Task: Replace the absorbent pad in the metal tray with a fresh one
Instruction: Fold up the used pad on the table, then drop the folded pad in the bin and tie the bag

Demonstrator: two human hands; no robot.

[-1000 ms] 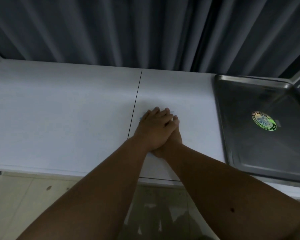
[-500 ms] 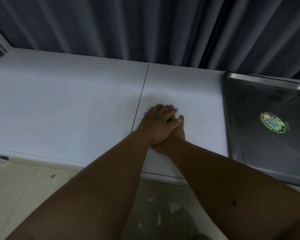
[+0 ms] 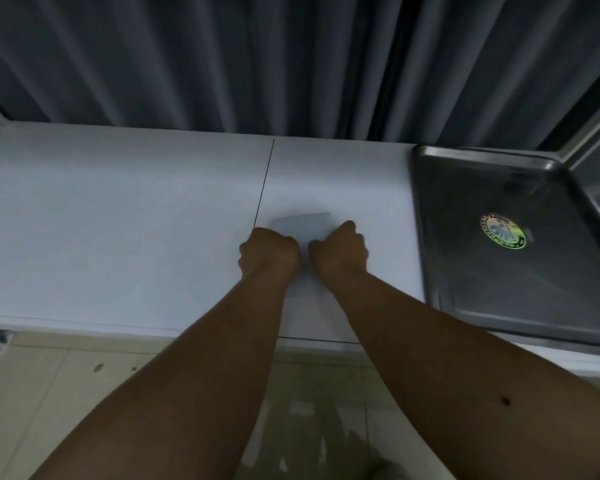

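A small pale folded pad (image 3: pixel 303 227) lies on the white table just right of the table seam. My left hand (image 3: pixel 269 251) is curled on its left edge and my right hand (image 3: pixel 340 249) is curled on its right edge, both gripping it. The metal tray (image 3: pixel 430 237) sits at the right of the table; its bare bottom shows only a round green sticker (image 3: pixel 502 231), with no pad inside. The near part of the pad is hidden behind my hands.
The white table (image 3: pixel 118 237) has a dark seam (image 3: pixel 264 188) running front to back. Grey curtains (image 3: pixel 257 64) hang behind it. A tiled floor (image 3: pixel 66 393) lies below the front edge.
My hands were stacked one over the other, pressing flat on the table. Now they are apart, side by side, fingers curled on the pad's two edges, and the pad shows between them.
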